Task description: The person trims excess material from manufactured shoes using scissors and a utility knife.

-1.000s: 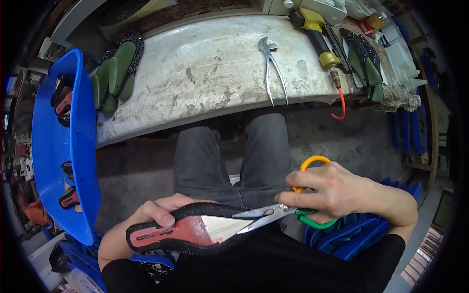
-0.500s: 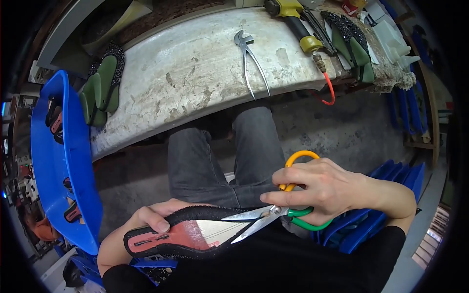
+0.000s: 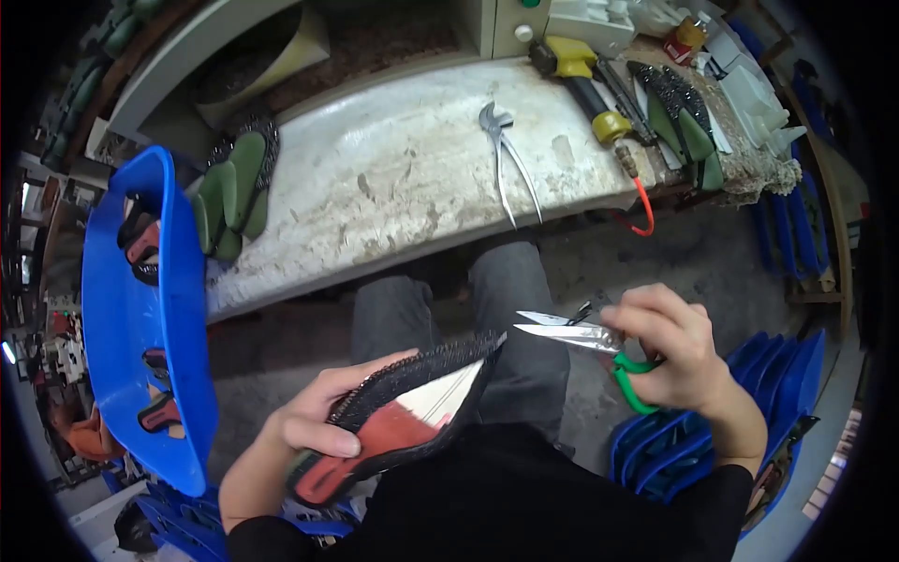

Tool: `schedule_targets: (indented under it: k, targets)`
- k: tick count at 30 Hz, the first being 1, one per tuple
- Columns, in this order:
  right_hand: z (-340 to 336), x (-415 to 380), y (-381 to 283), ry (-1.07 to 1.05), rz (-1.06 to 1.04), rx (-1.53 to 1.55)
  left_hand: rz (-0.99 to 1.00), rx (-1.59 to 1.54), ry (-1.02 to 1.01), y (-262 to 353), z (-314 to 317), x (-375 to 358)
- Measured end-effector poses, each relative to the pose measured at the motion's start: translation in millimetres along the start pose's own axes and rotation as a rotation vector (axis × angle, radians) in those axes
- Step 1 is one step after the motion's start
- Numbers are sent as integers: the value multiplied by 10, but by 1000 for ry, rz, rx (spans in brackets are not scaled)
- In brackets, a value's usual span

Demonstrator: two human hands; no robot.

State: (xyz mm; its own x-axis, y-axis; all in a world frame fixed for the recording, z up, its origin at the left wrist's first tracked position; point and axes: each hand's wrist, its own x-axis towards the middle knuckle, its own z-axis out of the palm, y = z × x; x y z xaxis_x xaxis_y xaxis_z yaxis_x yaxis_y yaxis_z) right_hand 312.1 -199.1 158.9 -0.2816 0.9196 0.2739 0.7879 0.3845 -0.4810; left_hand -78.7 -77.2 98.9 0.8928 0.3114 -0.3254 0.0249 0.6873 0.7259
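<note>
My left hand (image 3: 318, 412) is closed around the heel half of a shoe (image 3: 398, 426), its underside turned up. The insole is red toward the heel and pale near the pointed toe, with black sparkly upper material folded over the rim. In my right hand (image 3: 679, 351) is a pair of scissors (image 3: 571, 332), blades parted and pointing left, a short gap from the toe tip. One green handle loop shows below my fingers; the other is hidden. A small dark scrap (image 3: 588, 311) sticks out by the blades near my fingertips.
Pincers (image 3: 506, 155) lie on the worn bench (image 3: 346, 187), beyond my knees. A yellow-black air tool (image 3: 585, 89) with a red hose sits at the back right. Green shoe lasts (image 3: 229, 192) stand at the bench's left, more at right. A blue bin (image 3: 183, 328) holds shoes; blue trays (image 3: 674, 436) stand at right.
The scissors have come away from the shoe's toe, up and to the right. The shoe has tilted, toe upward. A dark scrap now shows at the blades. The whole view has shifted.
</note>
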Motion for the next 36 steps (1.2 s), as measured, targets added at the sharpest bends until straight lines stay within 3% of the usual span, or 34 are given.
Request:
schedule_targets:
  k: [1,3,6,11,22,27,31,32,36]
  targets:
    - [-19,-14,-61,77,63,-49,134,154,18,-2,8,85]
    - [11,-14,-159,102,45,-68,290,181,87,1,142,273]
    - [144,120,-251,110,-44,-45,413,297,225,-13,300,428]
    - [160,202,-271,56,-52,-110,567,395,262,-49,321,479]
    - [56,319,-259,17,-176,-247,664,510,311,-125,283,408]
    - [235,321,-282,48,-206,-374,729,715,366,-118,285,433]
    - [774,72,-239,18,231,605,797,740,402,-212,267,474]
    - [829,63,-239,26,238,610,788,743,396,-260,288,476]
    - [918,175,-217,341,-42,41,847,764,468,-320,311,613]
